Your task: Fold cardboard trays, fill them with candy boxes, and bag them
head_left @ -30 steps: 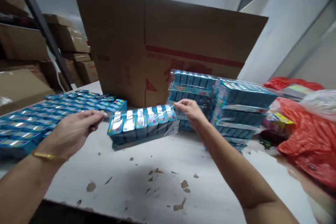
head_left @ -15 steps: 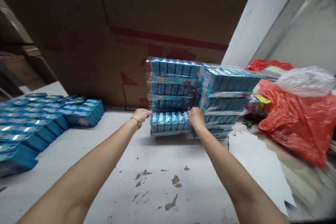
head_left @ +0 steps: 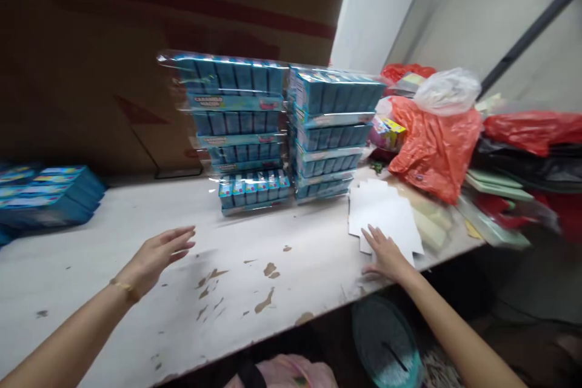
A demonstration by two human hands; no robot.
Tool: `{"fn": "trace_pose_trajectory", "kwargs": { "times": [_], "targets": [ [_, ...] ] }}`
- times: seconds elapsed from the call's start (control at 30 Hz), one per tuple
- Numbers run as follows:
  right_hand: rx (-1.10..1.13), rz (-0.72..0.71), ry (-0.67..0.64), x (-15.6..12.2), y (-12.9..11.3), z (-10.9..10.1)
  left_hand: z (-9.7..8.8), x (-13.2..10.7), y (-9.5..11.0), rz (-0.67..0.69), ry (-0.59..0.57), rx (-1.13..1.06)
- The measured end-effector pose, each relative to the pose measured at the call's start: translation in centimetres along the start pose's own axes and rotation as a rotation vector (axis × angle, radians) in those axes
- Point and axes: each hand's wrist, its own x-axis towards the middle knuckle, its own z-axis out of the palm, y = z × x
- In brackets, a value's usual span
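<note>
My right hand [head_left: 384, 254] reaches over the near edge of a stack of flat white card sheets [head_left: 382, 212], its fingers spread; whether the fingertips touch the card I cannot tell. Above the white table [head_left: 182, 315] my left hand [head_left: 157, 254] hovers with its fingers stretched out and nothing in it. Further back stand two tall stacks of small blue boxes in trays, the left stack [head_left: 240, 124] and the right stack [head_left: 334, 133], with clear plastic film around the trays. The left stack's lowest tray [head_left: 254, 191] juts forward, its box tops showing.
Loose blue boxes [head_left: 59, 194] sit at the table's left. A big brown carton [head_left: 91, 73] stands behind. On the right are an orange plastic bag [head_left: 431, 145], a white bag [head_left: 448, 92] and pale green pads [head_left: 498, 185]. Below the table edge is a teal bin [head_left: 386, 339].
Both hands have let go of the left stack's lowest tray. My right hand has moved right to the white card, my left hand back towards me. The view has turned right.
</note>
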Motion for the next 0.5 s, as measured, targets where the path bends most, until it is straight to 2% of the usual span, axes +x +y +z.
{"fn": "trace_pose_trajectory", "kwargs": {
  "times": [0.07, 0.17, 0.37, 0.43, 0.5],
  "targets": [
    [-0.039, 0.055, -0.118, -1.8, 3.5, 1.7, -0.6, -1.8, -2.1, -0.036, -0.019, 0.002],
    [-0.017, 0.005, -0.08, -3.1, 4.9, 2.7, -0.3, -4.3, -3.9, -0.038, -0.065, -0.021],
    [-0.145, -0.122, 0.059, -5.8, 3.3, 3.2, 0.7, -10.5, -6.4, -0.003, -0.098, -0.001],
    [-0.196, -0.154, 0.145, -6.8, 2.7, 2.9, 0.4, -12.5, -7.6, -0.005, -0.111, -0.002],
    [-0.213, -0.183, 0.285, -7.6, 1.2, 2.1, 0.1, -14.3, -8.8, -0.023, -0.125, 0.002]
  ]
}}
